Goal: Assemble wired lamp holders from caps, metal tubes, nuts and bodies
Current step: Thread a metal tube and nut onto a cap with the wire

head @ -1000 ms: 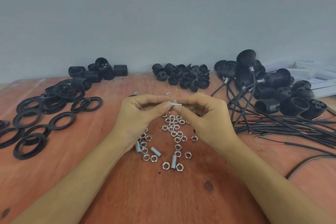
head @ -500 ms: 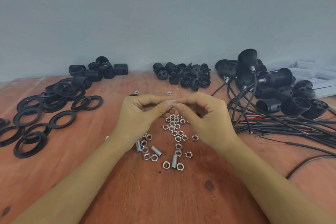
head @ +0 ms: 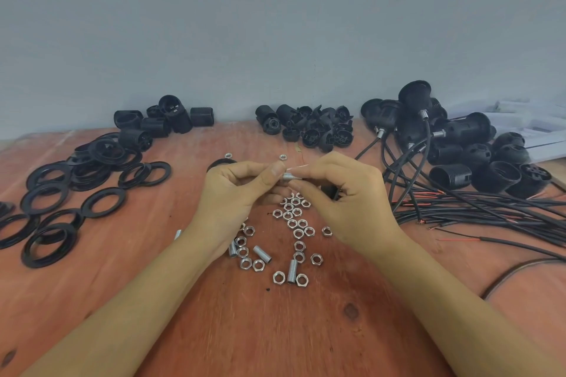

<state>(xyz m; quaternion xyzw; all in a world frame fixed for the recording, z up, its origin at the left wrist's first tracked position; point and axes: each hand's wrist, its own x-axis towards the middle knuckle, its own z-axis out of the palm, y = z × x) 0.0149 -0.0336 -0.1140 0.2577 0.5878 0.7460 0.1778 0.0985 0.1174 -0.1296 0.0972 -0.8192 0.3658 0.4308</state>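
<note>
The left hand (head: 235,193) and right hand (head: 346,205) each have a tight fingertip grip on one metal tube (head: 288,176), just above the nuts (head: 295,217). More tube shows now; maybe a nut is twisting on.

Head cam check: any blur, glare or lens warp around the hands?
Head view: soft even light, no hard shadows; faint glints on the nuts, no blown glare; wide-angle warp bows the far edge of the table; the metal tube pinched between left hand and right hand looks slightly soft.
</note>
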